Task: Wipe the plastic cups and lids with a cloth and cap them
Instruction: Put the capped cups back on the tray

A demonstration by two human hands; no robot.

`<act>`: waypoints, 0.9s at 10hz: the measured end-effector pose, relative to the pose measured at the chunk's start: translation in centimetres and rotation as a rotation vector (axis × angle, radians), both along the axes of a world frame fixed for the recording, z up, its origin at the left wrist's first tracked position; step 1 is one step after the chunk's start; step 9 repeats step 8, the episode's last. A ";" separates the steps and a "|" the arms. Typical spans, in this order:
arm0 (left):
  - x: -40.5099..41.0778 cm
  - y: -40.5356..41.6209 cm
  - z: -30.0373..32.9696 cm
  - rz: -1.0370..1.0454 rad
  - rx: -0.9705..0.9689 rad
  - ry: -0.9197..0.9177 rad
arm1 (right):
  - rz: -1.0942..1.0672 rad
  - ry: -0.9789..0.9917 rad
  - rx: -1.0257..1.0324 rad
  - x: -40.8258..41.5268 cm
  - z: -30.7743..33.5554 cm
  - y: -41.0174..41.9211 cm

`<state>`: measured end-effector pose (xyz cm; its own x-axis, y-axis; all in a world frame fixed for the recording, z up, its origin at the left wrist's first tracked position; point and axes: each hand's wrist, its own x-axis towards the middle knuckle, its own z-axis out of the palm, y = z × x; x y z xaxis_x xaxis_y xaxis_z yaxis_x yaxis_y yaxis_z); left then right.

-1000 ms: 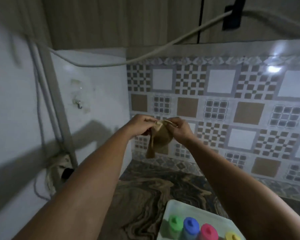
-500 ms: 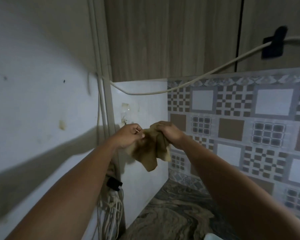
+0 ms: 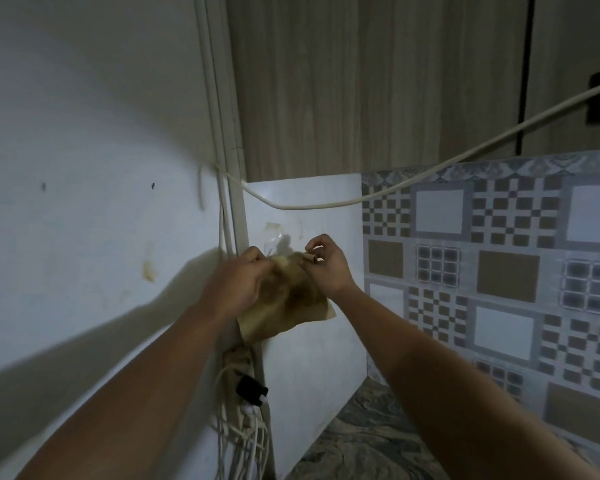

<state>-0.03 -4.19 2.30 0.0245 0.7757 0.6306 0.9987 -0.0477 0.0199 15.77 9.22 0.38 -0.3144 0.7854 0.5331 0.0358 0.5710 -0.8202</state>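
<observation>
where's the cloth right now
In the head view the brown cloth hangs mid-frame, held up by both hands in front of the white wall panel: left hand at its left edge, right hand pinching its top right corner.

dim room. a white wall (image 3: 84,168) on the left meets a white panel (image 3: 309,323) in the corner. patterned tiles (image 3: 499,271) cover the right wall, wood cabinets (image 3: 361,81) above. a white cable (image 3: 430,173) sags across. the marbled surface (image 3: 361,445) lies below.
</observation>
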 end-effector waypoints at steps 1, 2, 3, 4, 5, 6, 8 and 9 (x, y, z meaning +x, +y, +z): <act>0.6 0.7 0.2 0.131 -0.036 0.101 | -0.054 -0.096 0.059 -1.4 0.8 0.4; 0.6 1.8 -0.1 0.230 -0.068 0.225 | -0.055 -0.221 0.062 -2.1 0.8 0.5; 0.3 2.5 -0.9 0.282 -0.076 0.375 | -0.031 -0.283 0.066 -2.5 -0.2 0.7; 0.6 2.7 -2.4 0.313 0.033 0.410 | -0.017 -0.324 0.094 -2.8 -1.7 0.6; 1.5 4.0 -5.0 0.273 0.007 0.316 | -0.012 -0.283 0.022 -3.8 -3.8 0.1; 3.1 4.9 -7.2 0.183 -0.087 -0.193 | 0.039 -0.215 -0.138 -3.9 -4.9 -0.8; 4.4 2.9 -9.4 -0.055 0.156 -0.721 | 0.092 -0.228 -0.296 -0.8 -5.8 -1.6; 4.4 2.9 -9.4 -0.055 0.156 -0.721 | 0.092 -0.228 -0.296 -0.8 -5.8 -1.6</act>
